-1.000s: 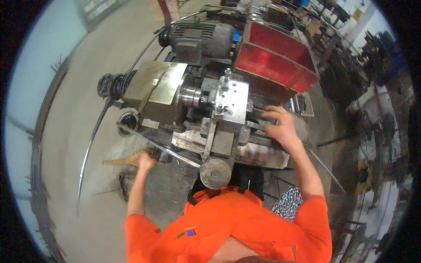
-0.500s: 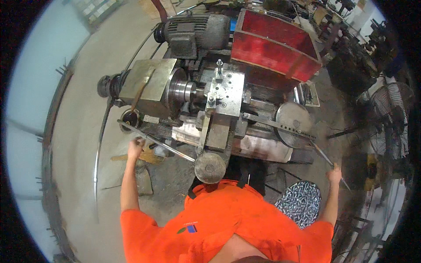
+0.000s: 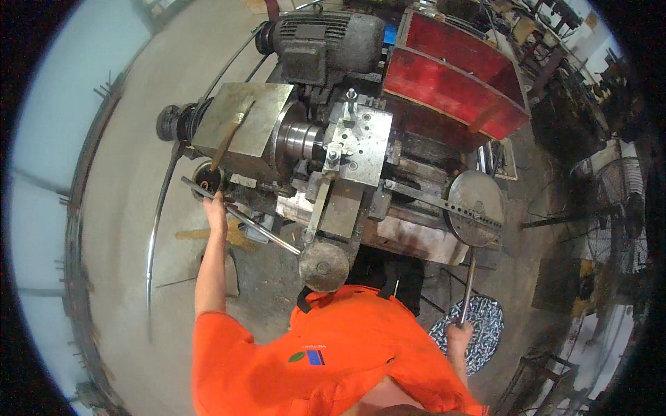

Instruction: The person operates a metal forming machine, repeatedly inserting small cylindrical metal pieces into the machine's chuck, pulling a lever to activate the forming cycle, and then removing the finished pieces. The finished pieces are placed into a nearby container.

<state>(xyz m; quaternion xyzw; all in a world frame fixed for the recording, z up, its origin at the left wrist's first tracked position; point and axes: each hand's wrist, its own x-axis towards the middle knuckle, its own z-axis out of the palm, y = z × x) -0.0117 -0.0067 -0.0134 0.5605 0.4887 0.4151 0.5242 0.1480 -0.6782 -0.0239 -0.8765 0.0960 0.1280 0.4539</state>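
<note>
A small lathe-like machine stands before me. My left hand (image 3: 216,206) is closed round the far part of a long metal lever (image 3: 267,234), which runs from a round disc (image 3: 324,267) near my waist. At the right, my right hand (image 3: 458,335) grips the lower end of another lever rod (image 3: 470,281), below a larger disc (image 3: 476,208) with a drilled flat bar. Between them sits the metal tool block (image 3: 365,144) with upright bolts, close beside the shiny round chuck (image 3: 304,141). The contact between chuck and tool is too small to make out.
A brush (image 3: 234,135) lies on the headstock cover (image 3: 222,114). Behind are a dark motor (image 3: 329,45) and a red open box (image 3: 454,80). A container of small metal parts (image 3: 489,333) stands beneath my right hand. A fan (image 3: 614,208) is at far right.
My right hand has swung its lever toward me and leftward. My left hand has moved up onto the left lever. The tool block sits nearer the chuck.
</note>
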